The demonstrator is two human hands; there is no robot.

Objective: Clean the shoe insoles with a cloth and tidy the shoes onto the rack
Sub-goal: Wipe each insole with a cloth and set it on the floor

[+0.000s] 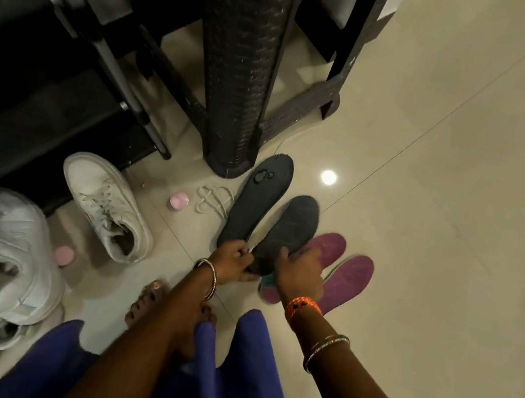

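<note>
Two dark grey insoles lie side by side on the tiled floor. My left hand (pixel 234 252) grips the heel end of the right dark insole (pixel 292 230), next to the heel of the left dark insole (pixel 259 198). My right hand (pixel 301 271) holds the same insole's right edge, thumb on top and fingers beneath. Two purple insoles (pixel 350 278) lie just right of it, partly under my right hand. A teal and pink cloth-like bit (pixel 267 286) shows below my right hand. Two white sneakers (pixel 103 207) (pixel 1 259) sit to the left by the dark shoe rack (pixel 47 86).
A dark wicker stool leg (pixel 240 73) stands just behind the insoles. Loose white laces (pixel 214 199) and a small pink cap (pixel 179 201) lie between sneaker and insoles; another pink cap (pixel 63 255) sits lower left. My bare foot (pixel 147 297) and blue garment fill the bottom.
</note>
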